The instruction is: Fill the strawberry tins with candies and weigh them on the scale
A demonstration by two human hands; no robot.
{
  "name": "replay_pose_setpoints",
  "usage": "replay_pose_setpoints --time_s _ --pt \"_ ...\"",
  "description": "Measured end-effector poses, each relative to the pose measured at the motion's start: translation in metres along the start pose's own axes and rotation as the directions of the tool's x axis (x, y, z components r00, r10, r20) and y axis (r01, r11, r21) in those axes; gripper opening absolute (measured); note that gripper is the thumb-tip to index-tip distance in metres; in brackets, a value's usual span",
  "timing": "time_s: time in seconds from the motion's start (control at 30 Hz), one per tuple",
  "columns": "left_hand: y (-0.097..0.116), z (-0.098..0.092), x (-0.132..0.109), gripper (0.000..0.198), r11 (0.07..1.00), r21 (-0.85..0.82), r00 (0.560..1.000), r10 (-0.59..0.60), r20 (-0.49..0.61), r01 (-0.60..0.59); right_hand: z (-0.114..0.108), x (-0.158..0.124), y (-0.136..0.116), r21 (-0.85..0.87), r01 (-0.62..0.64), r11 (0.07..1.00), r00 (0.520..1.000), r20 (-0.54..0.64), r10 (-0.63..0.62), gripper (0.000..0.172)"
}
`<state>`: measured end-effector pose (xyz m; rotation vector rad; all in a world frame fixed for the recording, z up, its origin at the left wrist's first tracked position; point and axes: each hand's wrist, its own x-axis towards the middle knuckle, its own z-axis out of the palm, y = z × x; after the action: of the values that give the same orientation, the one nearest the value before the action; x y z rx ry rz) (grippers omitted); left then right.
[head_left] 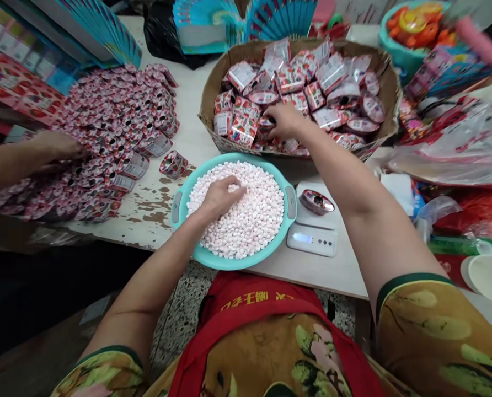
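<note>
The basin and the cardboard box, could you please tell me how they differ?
The basin is teal, round plastic; the box is brown, torn cardboard. The basin holds loose white-pink candies under the left hand; the box holds wrapped packets under the right hand. Both stand on the table.

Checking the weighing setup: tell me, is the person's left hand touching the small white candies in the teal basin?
Touching. The head view shows the left hand resting on the white candies, fingers curled into the pile.

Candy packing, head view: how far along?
Done: a cardboard tray heaped with packets, one packet on the scale. In hand: left hand in the candies in the teal basin; right hand on the tray's packets. Left: the basin looks nearly full.
</note>
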<state>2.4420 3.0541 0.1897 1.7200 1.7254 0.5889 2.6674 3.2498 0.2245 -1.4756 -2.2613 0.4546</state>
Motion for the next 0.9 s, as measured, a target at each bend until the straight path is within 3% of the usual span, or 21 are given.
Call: replay_pose_setpoints --time_s 0.1,0.17,0.23,0.3,0.37,0.43,0.5,0.6,0.67,0.73,0.8,0.9 --pt "-0.005 -0.006 0.002 0.026 0.886 -0.451 0.991 -0.130 -0.028 0.104 -0.010 -0.004 0.001 -0.041 -0.042 0.998 0.999 0.005 0.042 0.056" --pt "-0.006 -0.014 0.004 0.029 0.694 -0.697 0.979 -0.199 0.053 0.179 -0.029 -0.021 0.002 -0.013 -0.071 0.997 0.989 -0.129 0.069 0.077" --pt "-0.007 -0.022 0.006 0.032 0.483 -0.839 0.963 -0.213 0.163 0.249 -0.049 -0.046 -0.001 0.052 -0.003 0.999 0.947 -0.320 0.020 0.088" --pt "-0.008 -0.026 0.008 0.033 0.282 -0.916 0.945 -0.242 0.221 0.286 -0.061 -0.076 -0.010 0.167 0.145 0.975 0.880 -0.472 -0.050 0.077" --pt "-0.009 -0.023 0.009 0.037 0.160 -0.940 0.932 -0.259 0.254 0.301 -0.060 -0.109 -0.021 0.360 0.265 0.894 0.837 -0.547 -0.028 0.056" --pt "-0.006 -0.017 0.009 0.040 0.165 -0.935 0.936 -0.222 0.274 0.313 -0.048 -0.142 -0.034 0.577 0.277 0.768 0.852 -0.517 0.081 0.046" --pt "0.002 -0.016 0.005 0.043 0.193 -0.933 0.943 -0.202 0.265 0.303 -0.029 -0.171 -0.050 0.681 0.188 0.708 0.889 -0.424 0.173 0.045" --pt "0.025 -0.027 -0.006 0.042 0.076 -0.964 0.944 -0.235 0.230 0.254 -0.003 -0.201 -0.079 0.633 0.010 0.774 0.937 -0.277 0.214 0.047" --pt "0.044 -0.038 -0.015 0.039 0.009 -0.977 0.959 -0.196 0.206 0.212 0.010 -0.210 -0.099 0.591 -0.024 0.807 0.963 -0.204 0.178 0.048" --pt "0.060 -0.043 -0.022 0.039 0.031 -0.993 0.983 -0.148 0.112 0.118 0.020 -0.210 -0.117 0.569 0.004 0.822 0.981 -0.161 0.106 0.046" --pt "0.070 -0.040 -0.024 0.041 0.115 -0.993 0.991 -0.124 -0.044 -0.029 0.028 -0.204 -0.132 0.547 0.039 0.836 0.991 -0.127 0.037 0.044" --pt "0.070 -0.025 -0.020 0.046 0.222 -0.947 0.957 -0.120 -0.265 -0.234 0.039 -0.194 -0.146 0.512 0.046 0.858 0.996 -0.093 0.002 0.042"
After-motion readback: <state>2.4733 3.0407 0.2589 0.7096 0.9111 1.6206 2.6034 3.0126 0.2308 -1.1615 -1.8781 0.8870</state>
